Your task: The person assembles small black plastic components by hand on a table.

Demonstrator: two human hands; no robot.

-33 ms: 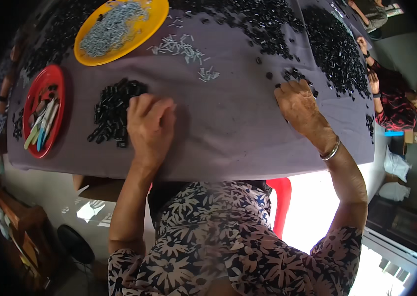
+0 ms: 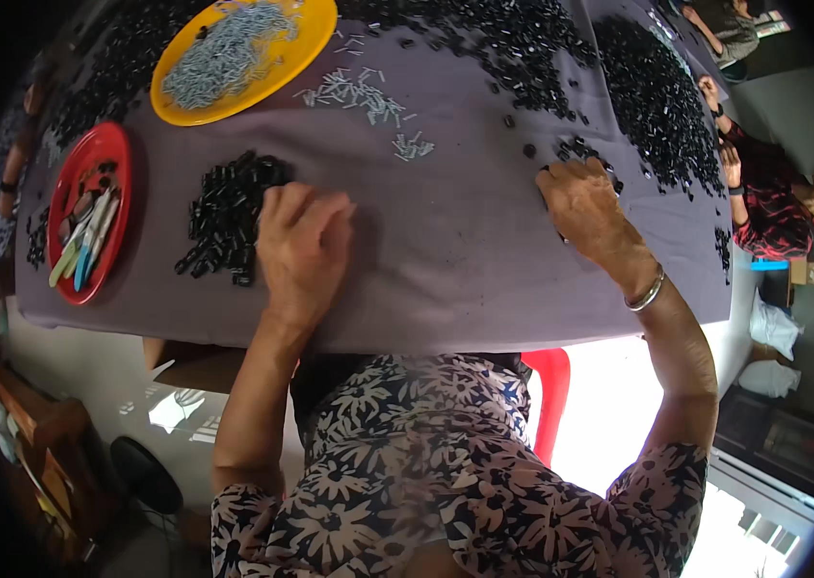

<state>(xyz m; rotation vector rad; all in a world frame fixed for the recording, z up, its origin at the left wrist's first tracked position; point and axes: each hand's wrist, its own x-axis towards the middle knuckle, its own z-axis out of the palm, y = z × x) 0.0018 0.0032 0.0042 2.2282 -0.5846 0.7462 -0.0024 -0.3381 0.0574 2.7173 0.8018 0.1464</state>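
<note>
My left hand [image 2: 301,236] is curled, fingers bent together, beside a heap of short black cylindrical pieces [image 2: 224,217] on the cloth. Whether anything is in its fingers is hidden. Farther right, my right hand [image 2: 585,207] reaches down with its fingers drawn together at a small cluster of black pieces [image 2: 576,147]. Its fingertips are partly covered by the hand, so what they grip cannot be made out. Small silvery pins [image 2: 354,94] lie scattered between the two hands, toward the far side.
A yellow plate [image 2: 282,87] of silvery pins and a red plate [image 2: 118,226] with coloured-handled tools [image 2: 89,241] stand at the left. More black pieces [image 2: 513,48] spread along the far side of the purple-grey cloth [image 2: 446,279]. Another person [image 2: 773,202] sits at the right.
The table things have shifted slightly in the picture. My left hand sits a little farther right, and my right hand is almost unchanged.
</note>
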